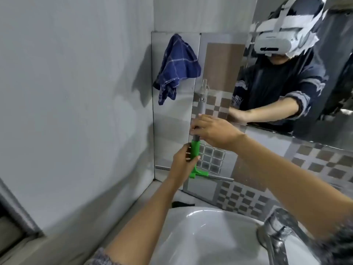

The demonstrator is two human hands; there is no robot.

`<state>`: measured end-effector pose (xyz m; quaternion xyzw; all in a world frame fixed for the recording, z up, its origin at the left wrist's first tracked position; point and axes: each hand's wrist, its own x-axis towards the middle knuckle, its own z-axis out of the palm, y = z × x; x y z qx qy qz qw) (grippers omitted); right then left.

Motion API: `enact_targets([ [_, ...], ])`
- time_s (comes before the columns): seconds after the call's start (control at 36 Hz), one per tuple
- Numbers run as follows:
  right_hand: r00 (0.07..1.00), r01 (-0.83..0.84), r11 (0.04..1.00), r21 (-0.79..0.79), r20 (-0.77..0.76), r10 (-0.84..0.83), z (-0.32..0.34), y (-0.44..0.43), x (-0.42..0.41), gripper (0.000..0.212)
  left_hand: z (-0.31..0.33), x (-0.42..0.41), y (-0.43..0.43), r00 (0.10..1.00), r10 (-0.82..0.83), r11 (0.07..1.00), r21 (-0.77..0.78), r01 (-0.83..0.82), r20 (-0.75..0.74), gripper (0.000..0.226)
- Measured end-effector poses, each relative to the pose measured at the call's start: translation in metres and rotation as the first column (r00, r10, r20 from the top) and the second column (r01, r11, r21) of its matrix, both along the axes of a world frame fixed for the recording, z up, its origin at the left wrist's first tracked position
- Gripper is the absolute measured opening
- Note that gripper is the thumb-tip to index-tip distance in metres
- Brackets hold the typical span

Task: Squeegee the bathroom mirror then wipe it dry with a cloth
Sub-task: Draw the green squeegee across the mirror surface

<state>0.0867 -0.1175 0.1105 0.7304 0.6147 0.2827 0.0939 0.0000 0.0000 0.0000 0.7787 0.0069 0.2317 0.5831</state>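
Observation:
A squeegee stands upright in front of the mirror's (219, 60) left part, its green head (195, 150) low and its grey blade (219, 177) lying across the glass near the bottom edge. My left hand (183, 163) grips the green neck. Just above it, my right hand (212, 131) wraps the grey pole, which runs on upward. A dark blue checked cloth (177, 66) hangs at the mirror's upper left corner, apart from both hands. The mirror reflects a person wearing a headset.
A white washbasin (200, 241) sits below the mirror with a chrome tap (277, 232) at the right. A grey tiled wall (66, 92) closes the left side. Checkered tiles show in the reflection.

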Motion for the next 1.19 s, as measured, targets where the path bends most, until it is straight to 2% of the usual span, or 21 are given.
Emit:
enact_targets([
  [0.31,0.999,0.034,0.998,0.058,0.014,-0.035,0.023,0.003,-0.032,0.019,0.019,-0.038,0.014,0.998,0.012,0.994,0.108,-0.018,0.056,0.026],
  [0.44,0.997,0.059,0.997,0.048,0.040,-0.061,0.044,-0.011,-0.060,0.023,0.042,-0.062,0.022,0.995,0.015,0.963,0.265,-0.042,0.103,0.036],
  [0.61,0.992,0.123,0.983,0.137,0.003,-0.125,0.062,-0.046,-0.092,0.023,0.084,-0.077,0.025,0.963,-0.043,0.873,0.478,-0.094,0.268,0.040],
  [0.69,0.981,0.189,0.946,0.263,-0.092,-0.170,0.066,-0.066,-0.106,0.028,0.108,-0.081,0.020,0.920,-0.095,0.793,0.588,-0.160,0.379,0.040],
  [0.78,0.973,0.221,0.879,0.422,-0.159,-0.168,0.067,-0.085,-0.121,0.026,0.129,-0.084,0.015,0.853,-0.152,0.669,0.687,-0.283,0.499,0.040],
  [0.89,0.962,0.272,0.810,0.519,-0.166,-0.217,0.074,-0.106,-0.135,0.025,0.144,-0.082,0.012,0.824,-0.186,0.610,0.720,-0.331,0.535,0.042],
  [0.94,0.947,0.321,0.782,0.535,-0.176,-0.268,0.080,-0.125,-0.144,0.026,0.155,-0.079,-0.001,0.802,-0.254,0.578,0.750,-0.322,0.541,0.042],
  [1.06,0.923,0.386,0.738,0.553,-0.229,-0.311,0.095,-0.147,-0.156,0.026,0.179,-0.072,-0.023,0.753,-0.310,0.589,0.739,-0.327,0.580,0.039],
  [1.19,0.877,0.452,0.705,0.546,-0.131,-0.462,0.130,-0.174,-0.168,0.039,0.229,-0.056,-0.058,0.667,-0.436,0.598,0.748,-0.286,0.604,0.038],
])
